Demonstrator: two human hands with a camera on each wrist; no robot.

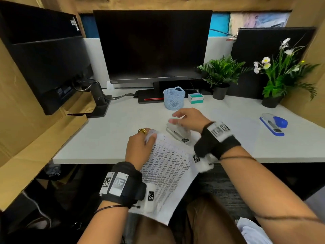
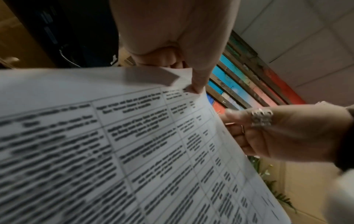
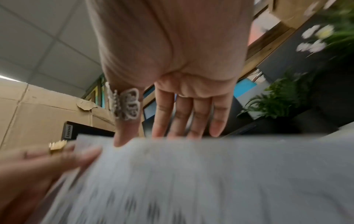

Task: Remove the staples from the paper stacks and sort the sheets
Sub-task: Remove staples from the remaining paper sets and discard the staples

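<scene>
A stack of printed sheets with a table of text hangs from the desk edge over my lap. My left hand pinches its top corner, thumb on the folded-back corner of the paper. My right hand hovers just beyond that corner with fingers straight and nothing in it. Under it on the desk lies a grey stapler-like tool. No staple is discernible. The right wrist view shows the blurred paper and my left hand at its edge.
A blue stapler lies at the right of the white desk. A light-blue mesh basket and a small staple box stand before the monitor. Two potted plants stand at back right; cardboard walls enclose the desk.
</scene>
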